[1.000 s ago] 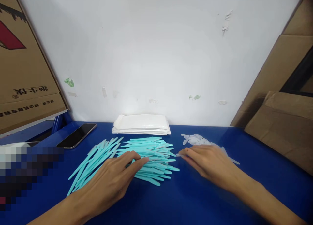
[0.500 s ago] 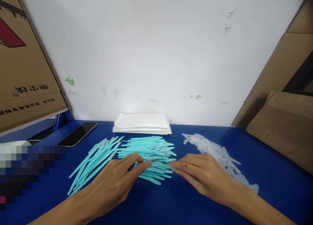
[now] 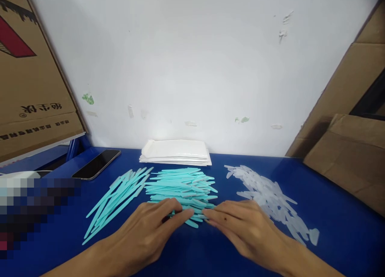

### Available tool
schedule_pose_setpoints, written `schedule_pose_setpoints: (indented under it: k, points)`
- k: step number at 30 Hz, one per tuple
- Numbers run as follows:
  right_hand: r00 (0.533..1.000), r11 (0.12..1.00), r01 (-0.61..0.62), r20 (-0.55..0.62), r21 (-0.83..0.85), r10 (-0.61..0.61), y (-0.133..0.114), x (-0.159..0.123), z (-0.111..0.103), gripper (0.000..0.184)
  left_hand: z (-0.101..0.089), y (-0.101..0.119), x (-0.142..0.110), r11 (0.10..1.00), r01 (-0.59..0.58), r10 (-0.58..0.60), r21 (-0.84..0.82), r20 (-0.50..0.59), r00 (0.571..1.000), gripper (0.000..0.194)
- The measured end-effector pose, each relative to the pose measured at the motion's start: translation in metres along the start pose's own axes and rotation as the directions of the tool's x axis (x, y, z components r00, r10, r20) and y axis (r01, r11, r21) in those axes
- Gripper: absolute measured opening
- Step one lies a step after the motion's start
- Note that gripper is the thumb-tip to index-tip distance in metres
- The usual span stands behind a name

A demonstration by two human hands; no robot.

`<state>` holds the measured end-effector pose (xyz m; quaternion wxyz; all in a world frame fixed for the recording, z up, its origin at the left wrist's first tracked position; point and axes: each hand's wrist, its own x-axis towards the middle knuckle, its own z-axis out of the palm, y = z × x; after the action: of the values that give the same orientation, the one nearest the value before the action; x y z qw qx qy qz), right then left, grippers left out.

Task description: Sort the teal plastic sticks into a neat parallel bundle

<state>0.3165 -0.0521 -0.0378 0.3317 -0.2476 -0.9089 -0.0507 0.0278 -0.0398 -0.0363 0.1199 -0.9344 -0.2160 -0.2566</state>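
My left hand (image 3: 150, 229) is closed, thumb and forefinger pinching a slim turquoise eyebrow razor, mostly hidden by the fingers, over the front of the middle pile. My right hand (image 3: 240, 225) is closed too, its fingertips pinched on a small translucent blade cap at the razor's right end; most of the cap is covered. Beneath and behind the hands lies a pile of turquoise razors (image 3: 180, 185) placed crosswise. Left of it, more razors (image 3: 120, 197) lie slanted in a loose bunch. Translucent caps (image 3: 267, 193) are scattered in a heap beyond my right hand.
A stack of white packets (image 3: 176, 150) lies against the wall behind the middle pile. A phone (image 3: 98, 164) rests at the left on the blue table (image 3: 192, 257). Cardboard boxes (image 3: 39, 80) stand at the left, and another cardboard box (image 3: 345, 156) at the right.
Both hands have come slightly nearer to me, off the middle of the pile, and their fingertips are closer together. The piles look unchanged.
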Motion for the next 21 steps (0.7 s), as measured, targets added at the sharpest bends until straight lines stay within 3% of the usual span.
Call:
schedule_pose_setpoints:
  k: [5,8,10,12,14,16,18,21]
  points:
    - [0.999,1.000,0.025,-0.037,-0.007,-0.025,-0.004,0.001,0.005,0.021,0.004,0.000,0.003,0.999,-0.038,0.039,0.036,-0.056,0.998,0.043]
    - [1.000,0.997,-0.030,-0.008,-0.070,0.030,0.001,0.002,0.005,0.030,0.002,-0.008,0.008,0.986,0.072,-0.067,0.150,-0.038,0.997,0.035]
    - [0.994,0.985,-0.103,0.006,-0.140,0.105,0.006,0.002,0.002,0.037,-0.005,-0.019,0.011,0.932,0.191,-0.212,0.307,0.035,0.977,0.031]
    - [0.985,0.970,-0.168,0.000,-0.177,0.171,0.013,0.001,-0.001,0.037,-0.014,-0.033,0.010,0.820,0.334,-0.427,0.465,0.110,0.897,0.027]
    - [0.975,0.957,-0.223,-0.022,-0.186,0.222,0.021,-0.001,-0.004,0.032,-0.025,-0.047,0.005,0.649,0.458,-0.664,0.607,0.159,0.731,0.024]
    - [0.965,0.945,-0.261,-0.032,-0.198,0.260,0.026,-0.003,-0.005,0.027,-0.033,-0.058,-0.002,0.565,0.501,-0.757,0.655,0.170,0.631,0.025]
    - [0.958,0.932,-0.283,-0.026,-0.224,0.285,0.030,-0.004,-0.005,0.025,-0.036,-0.065,-0.008,0.546,0.519,-0.784,0.657,0.183,0.594,0.027]
    - [0.955,0.906,-0.291,-0.029,-0.307,0.297,0.036,-0.006,-0.007,0.025,-0.034,-0.066,-0.010,0.560,0.530,-0.780,0.637,0.190,0.596,0.029]
